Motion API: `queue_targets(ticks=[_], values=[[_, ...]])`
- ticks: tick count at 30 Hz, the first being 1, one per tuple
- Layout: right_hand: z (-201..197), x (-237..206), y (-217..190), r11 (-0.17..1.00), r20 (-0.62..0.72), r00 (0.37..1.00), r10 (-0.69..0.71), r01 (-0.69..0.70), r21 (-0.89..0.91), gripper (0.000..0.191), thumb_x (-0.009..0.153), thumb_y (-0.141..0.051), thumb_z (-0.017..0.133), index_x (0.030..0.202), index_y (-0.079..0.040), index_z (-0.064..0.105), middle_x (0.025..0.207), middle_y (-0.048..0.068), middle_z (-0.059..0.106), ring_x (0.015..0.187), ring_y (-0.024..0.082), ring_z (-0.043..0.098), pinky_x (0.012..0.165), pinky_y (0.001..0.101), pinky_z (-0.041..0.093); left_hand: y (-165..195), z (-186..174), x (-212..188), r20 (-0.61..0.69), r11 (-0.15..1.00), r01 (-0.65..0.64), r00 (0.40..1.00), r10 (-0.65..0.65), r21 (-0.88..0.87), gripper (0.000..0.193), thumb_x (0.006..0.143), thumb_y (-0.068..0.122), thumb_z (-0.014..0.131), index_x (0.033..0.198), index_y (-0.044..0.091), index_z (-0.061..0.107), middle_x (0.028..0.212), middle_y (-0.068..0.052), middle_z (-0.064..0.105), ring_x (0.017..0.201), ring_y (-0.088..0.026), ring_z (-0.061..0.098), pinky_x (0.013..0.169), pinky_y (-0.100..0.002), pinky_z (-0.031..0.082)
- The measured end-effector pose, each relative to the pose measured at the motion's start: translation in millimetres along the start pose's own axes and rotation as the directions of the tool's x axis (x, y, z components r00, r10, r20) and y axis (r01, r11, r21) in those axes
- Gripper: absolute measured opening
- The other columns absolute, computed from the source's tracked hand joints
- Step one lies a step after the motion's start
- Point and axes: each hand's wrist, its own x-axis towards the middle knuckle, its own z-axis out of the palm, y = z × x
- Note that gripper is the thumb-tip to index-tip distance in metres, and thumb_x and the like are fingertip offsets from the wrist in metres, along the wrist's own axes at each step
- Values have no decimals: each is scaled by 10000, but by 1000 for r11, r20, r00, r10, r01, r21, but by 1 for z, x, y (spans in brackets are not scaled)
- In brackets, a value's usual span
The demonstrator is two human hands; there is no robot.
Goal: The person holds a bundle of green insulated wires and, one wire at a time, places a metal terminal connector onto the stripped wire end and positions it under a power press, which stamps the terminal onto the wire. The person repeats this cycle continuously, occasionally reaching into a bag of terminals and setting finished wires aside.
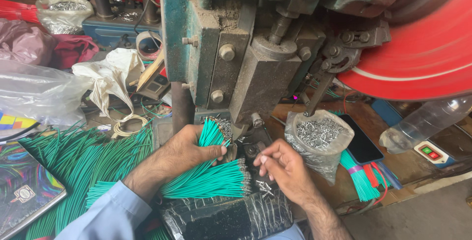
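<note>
My left hand (184, 152) grips a bundle of green wires (209, 178) with metal tips on their ends, fanned toward the base of a green and grey press machine (236, 58). Part of the bundle points up toward the die, part lies flat to the right. My right hand (285, 167) hovers right of the wire tips with its fingers pinched together near several small metal terminals (264, 187) lying on a plastic sheet. Whether a terminal sits between those fingers is too small to tell.
A plastic bag of small metal terminals (320, 134) stands right of the press. A black phone (361, 144) lies beside it under a red flywheel (423, 48). Loose green wires (83, 159) pile at left. A switch box (430, 152), plastic bags and cloth surround the bench.
</note>
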Motion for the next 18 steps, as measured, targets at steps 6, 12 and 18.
queue_targets(ticks=[6,12,18], values=[[27,29,-2,996,-75,994,-84,87,35,183,1001,9,578,1138,57,690,1001,153,760,887,185,739,832,331,627,-3,-2,-1,-23,1000,-9,1000,10,14,203,871,212,739,929,18,752,759,-28,753,726,-110,694,708,-294,578],[47,35,-11,979,-61,994,-91,100,176,183,957,10,612,1126,46,674,1012,132,776,938,179,748,862,332,632,-4,-3,0,-63,997,58,997,-55,45,222,863,219,726,956,20,754,754,-33,756,711,-119,702,693,-300,580],[47,41,-9,994,-76,996,-45,52,94,148,941,-15,685,1059,57,735,931,130,786,861,165,753,819,316,639,-4,-2,1,-67,998,53,996,-51,27,235,863,228,730,964,17,755,757,-31,747,703,-112,689,679,-299,573]])
